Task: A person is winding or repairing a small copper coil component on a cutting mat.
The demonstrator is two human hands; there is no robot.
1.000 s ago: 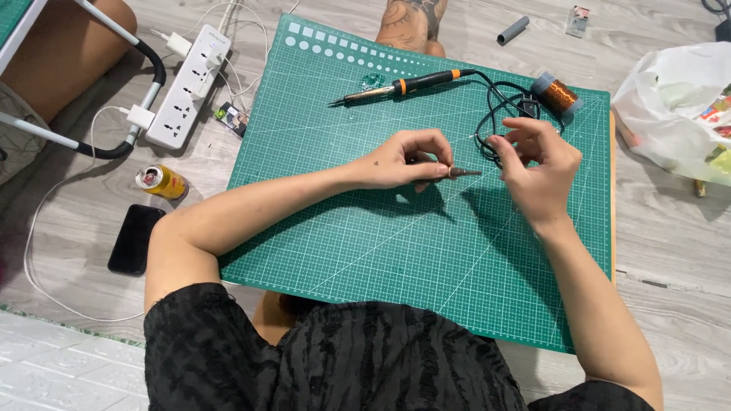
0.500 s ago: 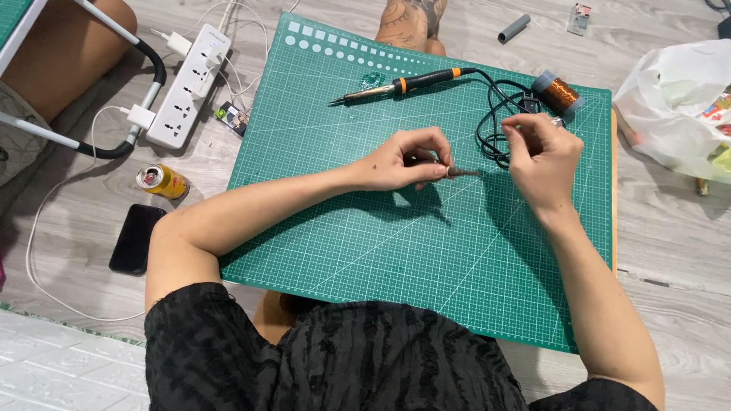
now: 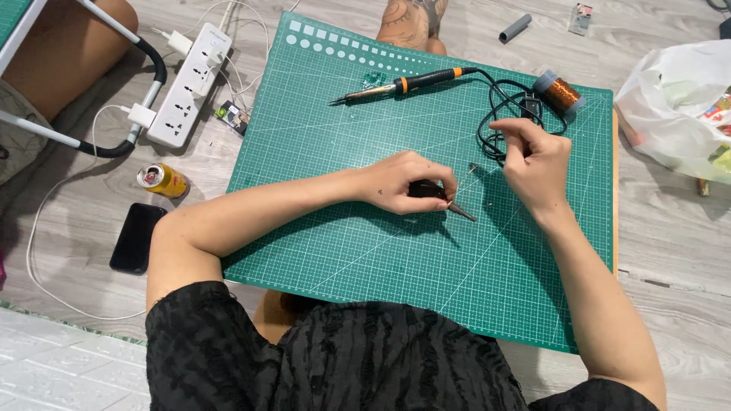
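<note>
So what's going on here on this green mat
A person sits on the floor at a green cutting mat. Their left hand grips a small dark tool whose thin metal tip pokes out toward the right. Their right hand is raised just above the mat, fingers pinched together, possibly on fine wire, too thin to tell. A soldering iron lies unheld at the top of the mat, beside a spool of copper wire.

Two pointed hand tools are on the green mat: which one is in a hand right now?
The small dark tool gripped in the left hand, metal tip poking out rightward. The orange-and-black soldering iron lies untouched near the mat's far edge.
</note>
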